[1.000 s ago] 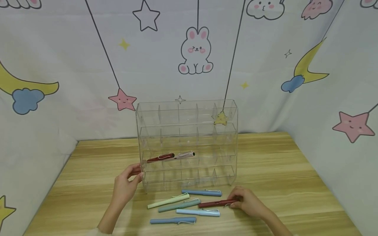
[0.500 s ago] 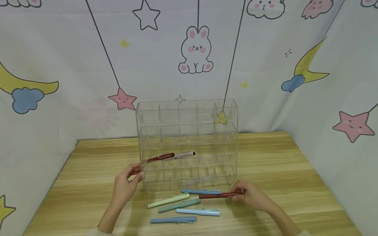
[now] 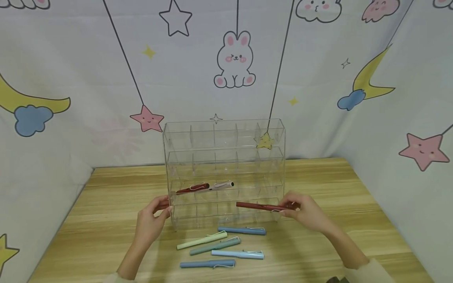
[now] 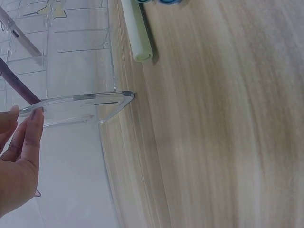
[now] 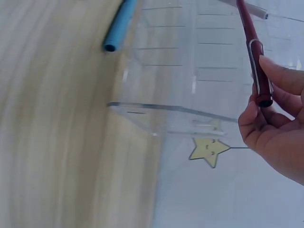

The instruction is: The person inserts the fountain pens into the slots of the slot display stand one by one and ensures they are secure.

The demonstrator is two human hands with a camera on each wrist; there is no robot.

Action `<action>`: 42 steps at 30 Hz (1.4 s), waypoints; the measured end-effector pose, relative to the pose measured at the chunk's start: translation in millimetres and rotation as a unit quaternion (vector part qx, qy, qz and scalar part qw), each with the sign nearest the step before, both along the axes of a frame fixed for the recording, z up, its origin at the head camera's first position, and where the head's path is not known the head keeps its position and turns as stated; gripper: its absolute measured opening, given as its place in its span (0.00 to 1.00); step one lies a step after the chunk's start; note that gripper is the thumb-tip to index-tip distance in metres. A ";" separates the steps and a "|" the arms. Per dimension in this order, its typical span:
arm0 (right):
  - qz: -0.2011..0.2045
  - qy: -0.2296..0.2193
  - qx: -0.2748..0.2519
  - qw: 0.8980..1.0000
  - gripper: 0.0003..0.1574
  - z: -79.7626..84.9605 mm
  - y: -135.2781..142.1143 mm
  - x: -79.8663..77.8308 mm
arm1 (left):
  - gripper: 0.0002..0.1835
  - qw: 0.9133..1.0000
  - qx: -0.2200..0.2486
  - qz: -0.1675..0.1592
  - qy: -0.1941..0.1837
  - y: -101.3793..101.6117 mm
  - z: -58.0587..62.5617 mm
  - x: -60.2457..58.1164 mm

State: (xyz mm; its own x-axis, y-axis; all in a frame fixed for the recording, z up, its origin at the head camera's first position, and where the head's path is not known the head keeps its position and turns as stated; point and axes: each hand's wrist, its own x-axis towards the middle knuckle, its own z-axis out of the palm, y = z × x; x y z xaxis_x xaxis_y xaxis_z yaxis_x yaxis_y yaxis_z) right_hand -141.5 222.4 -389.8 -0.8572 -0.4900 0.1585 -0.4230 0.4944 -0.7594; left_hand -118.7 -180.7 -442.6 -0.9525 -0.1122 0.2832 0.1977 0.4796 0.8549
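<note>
A clear acrylic pen rack [image 3: 194, 206] with several tiers stands upright on the table. At its left side my left hand [image 3: 151, 222] pinches the side panel [image 4: 80, 98] between thumb and fingers. My right hand [image 3: 307, 211] holds a dark red pen [image 3: 256, 206] by its clip end; the pen lies almost level in front of the lowest tier, its plain end pointing left. Higher up, a red pen [image 3: 192, 189] and a pale pink pen [image 3: 221, 185] rest in the rack. In the right wrist view, the held pen's metal clip [image 5: 254, 61] faces the camera.
Several pens lie before the rack: a blue one [image 3: 242, 230], a pale yellow-green one [image 3: 201, 241], a sage green one [image 3: 214, 247], a light blue one [image 3: 237, 254] and another blue one [image 3: 207, 264]. Behind the wooden table [image 3: 106, 204] hangs a printed cloth [image 3: 88, 59].
My right hand has lifted the dark red pen from among the loose pens, up and toward the rack's lowest tier. The left hand stays in place at the rack's side.
</note>
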 end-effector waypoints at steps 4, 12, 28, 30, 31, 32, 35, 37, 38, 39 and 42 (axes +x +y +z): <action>-0.051 -0.011 0.017 0.998 0.05 14.4 -8.5 -7.2 | 0.15 1.000 0.000 -0.002 0.007 0.4 -0.6 -0.6; -0.092 -0.022 0.036 0.995 0.06 35.2 -31.6 -20.0 | 0.15 1.000 -0.002 -0.001 0.005 0.2 -1.0 0.0; -0.089 0.019 0.106 0.990 0.03 37.5 -76.6 -38.8 | 0.15 1.000 -0.008 0.000 0.012 0.1 -2.3 -0.6; -0.092 0.025 0.106 0.990 0.04 36.3 -80.0 -39.4 | 0.15 1.000 -0.010 -0.001 0.014 0.2 -2.5 -0.7; -0.094 0.028 0.106 0.990 0.04 35.9 -81.3 -39.6 | 0.15 1.000 -0.010 -0.001 0.015 0.2 -2.7 -0.8; -0.095 0.029 0.104 0.990 0.04 35.4 -82.5 -39.7 | 0.15 1.000 -0.010 -0.001 0.015 0.3 -2.8 -0.8; -0.103 0.024 0.097 0.990 0.05 34.4 -85.2 -39.8 | 0.15 1.000 -0.012 0.000 0.018 0.5 -3.2 -1.0; -0.108 0.024 0.091 0.990 0.06 33.8 -86.6 -39.6 | 0.15 1.000 -0.013 0.001 0.021 0.5 -3.3 -1.2; -0.110 0.024 0.088 0.990 0.06 33.2 -87.2 -39.6 | 0.15 1.000 -0.014 0.001 0.023 0.6 -3.2 -1.3; -0.115 0.026 0.086 0.989 0.07 32.5 -87.9 -39.7 | 0.15 1.000 -0.015 0.001 0.025 0.7 -3.2 -1.3; -0.123 0.032 0.077 0.989 0.07 30.4 -89.7 -39.6 | 0.15 1.000 -0.013 0.001 0.025 0.9 -2.9 -1.2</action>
